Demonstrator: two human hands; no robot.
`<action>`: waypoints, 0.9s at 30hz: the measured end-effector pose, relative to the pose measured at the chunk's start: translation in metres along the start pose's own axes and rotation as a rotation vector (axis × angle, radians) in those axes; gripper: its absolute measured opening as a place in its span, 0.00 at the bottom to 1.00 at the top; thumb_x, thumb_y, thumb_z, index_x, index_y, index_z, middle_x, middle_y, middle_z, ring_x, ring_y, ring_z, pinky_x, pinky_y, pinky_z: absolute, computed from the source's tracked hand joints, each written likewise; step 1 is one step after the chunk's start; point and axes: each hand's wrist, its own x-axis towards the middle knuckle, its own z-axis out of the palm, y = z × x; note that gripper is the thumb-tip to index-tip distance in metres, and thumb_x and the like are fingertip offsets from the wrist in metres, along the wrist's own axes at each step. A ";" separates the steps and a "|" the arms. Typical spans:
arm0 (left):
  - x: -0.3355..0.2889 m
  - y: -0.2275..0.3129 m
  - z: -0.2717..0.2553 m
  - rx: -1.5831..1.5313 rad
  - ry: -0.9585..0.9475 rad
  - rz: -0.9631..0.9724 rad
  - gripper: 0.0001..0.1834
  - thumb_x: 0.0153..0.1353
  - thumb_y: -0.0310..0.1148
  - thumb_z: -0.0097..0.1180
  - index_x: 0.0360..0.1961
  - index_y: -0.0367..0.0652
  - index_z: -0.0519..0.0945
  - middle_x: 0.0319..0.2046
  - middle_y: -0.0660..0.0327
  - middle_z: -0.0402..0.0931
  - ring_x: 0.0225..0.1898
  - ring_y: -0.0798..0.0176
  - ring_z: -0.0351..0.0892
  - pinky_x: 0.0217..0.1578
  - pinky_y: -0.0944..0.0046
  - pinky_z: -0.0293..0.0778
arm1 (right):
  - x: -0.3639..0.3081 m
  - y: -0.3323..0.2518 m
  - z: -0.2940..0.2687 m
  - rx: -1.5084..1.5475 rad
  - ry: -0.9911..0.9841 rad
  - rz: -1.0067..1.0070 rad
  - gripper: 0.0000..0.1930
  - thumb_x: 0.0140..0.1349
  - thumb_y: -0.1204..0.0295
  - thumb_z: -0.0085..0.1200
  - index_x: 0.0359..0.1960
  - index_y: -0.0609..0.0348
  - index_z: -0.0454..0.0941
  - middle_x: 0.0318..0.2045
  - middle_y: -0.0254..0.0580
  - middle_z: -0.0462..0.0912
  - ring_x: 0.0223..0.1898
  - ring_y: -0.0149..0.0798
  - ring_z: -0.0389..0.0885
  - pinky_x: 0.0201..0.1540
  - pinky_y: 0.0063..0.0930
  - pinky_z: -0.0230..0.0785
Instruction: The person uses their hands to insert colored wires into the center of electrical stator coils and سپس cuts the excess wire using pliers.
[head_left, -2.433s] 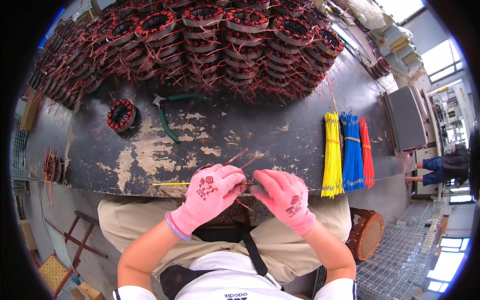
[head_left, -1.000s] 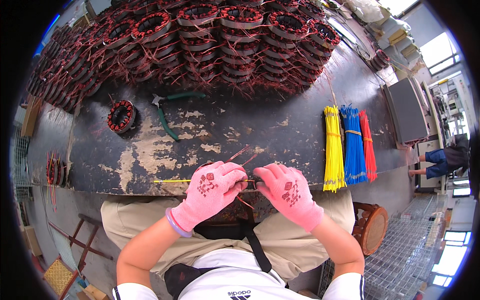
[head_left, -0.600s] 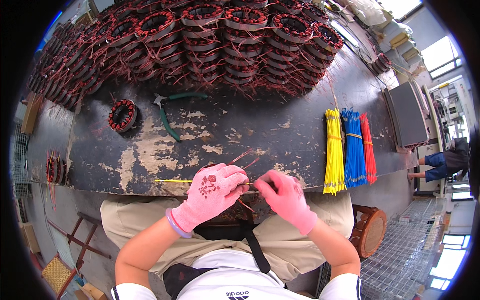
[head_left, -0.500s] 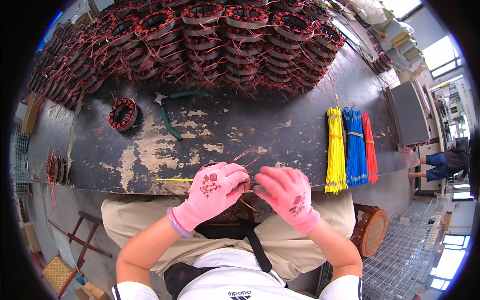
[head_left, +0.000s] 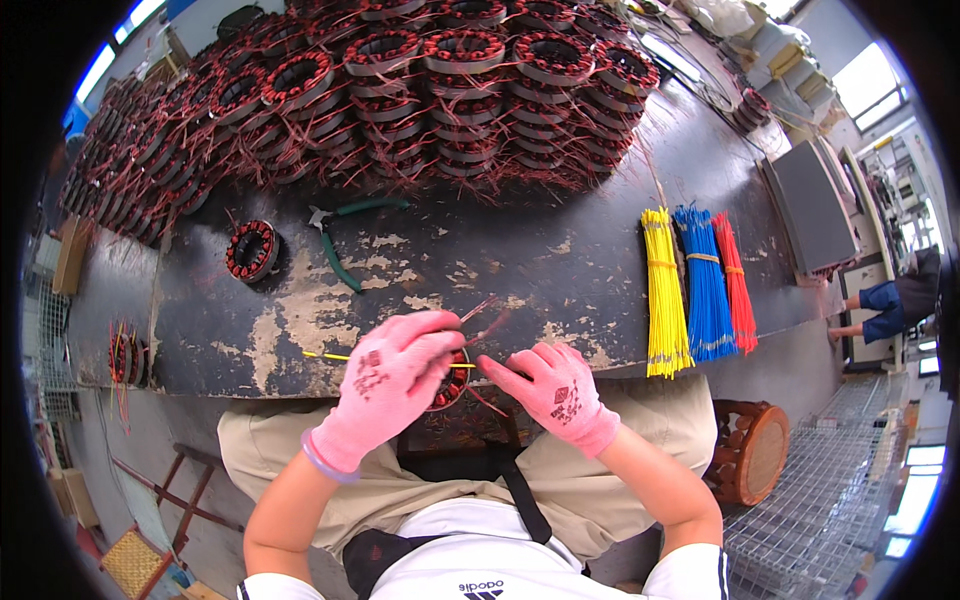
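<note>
My left hand (head_left: 392,378), in a pink glove, is closed on a ring-shaped motor stator (head_left: 457,388) with red windings at the table's front edge. A yellow wire (head_left: 327,355) passes beneath this hand, and its other end crosses the stator's ring. Much of the stator is hidden by the hand. Loose dark red leads stick out from it. My right hand (head_left: 556,392), also gloved in pink, is just right of the stator. Its foremost fingertip is close to the yellow wire's end, the digits are apart, and nothing shows between them.
Stacked stators (head_left: 465,110) fill the table's far side. Green-handled cutters (head_left: 342,262) and a single stator (head_left: 252,251) lie farther left. Bundles of yellow (head_left: 662,295), blue (head_left: 706,285) and red wires (head_left: 735,285) lie right. Another stator (head_left: 126,357) sits at far left.
My right hand has drawn away from my left, opening a gap between them. More of the stator and the yellow wire's end now show. The whole view has shifted slightly.
</note>
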 end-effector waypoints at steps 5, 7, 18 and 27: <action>0.003 0.002 0.003 0.132 -0.015 0.053 0.14 0.61 0.23 0.60 0.48 0.42 0.82 0.55 0.53 0.79 0.55 0.46 0.78 0.58 0.50 0.73 | -0.002 0.001 0.008 -0.004 -0.028 0.005 0.26 0.54 0.70 0.57 0.58 0.36 0.82 0.35 0.26 0.77 0.35 0.34 0.78 0.37 0.32 0.73; 0.009 0.002 0.015 0.135 -0.060 -0.023 0.13 0.62 0.26 0.59 0.48 0.41 0.82 0.56 0.53 0.79 0.56 0.45 0.78 0.58 0.49 0.72 | -0.005 0.002 0.004 0.055 0.001 0.060 0.25 0.56 0.69 0.59 0.59 0.37 0.82 0.36 0.28 0.78 0.37 0.36 0.79 0.39 0.34 0.73; 0.008 0.001 0.034 0.108 -0.070 -0.160 0.12 0.69 0.29 0.53 0.50 0.36 0.80 0.51 0.51 0.79 0.51 0.44 0.78 0.54 0.50 0.73 | -0.159 0.103 -0.094 -0.226 0.378 1.194 0.27 0.69 0.51 0.57 0.18 0.58 0.72 0.21 0.51 0.76 0.25 0.55 0.78 0.28 0.46 0.65; 0.008 0.000 0.034 0.129 -0.073 -0.155 0.12 0.71 0.29 0.51 0.50 0.34 0.81 0.51 0.51 0.79 0.51 0.45 0.79 0.54 0.53 0.74 | -0.176 0.121 -0.076 0.599 0.422 1.442 0.19 0.69 0.57 0.58 0.28 0.62 0.86 0.24 0.31 0.85 0.25 0.22 0.78 0.28 0.25 0.69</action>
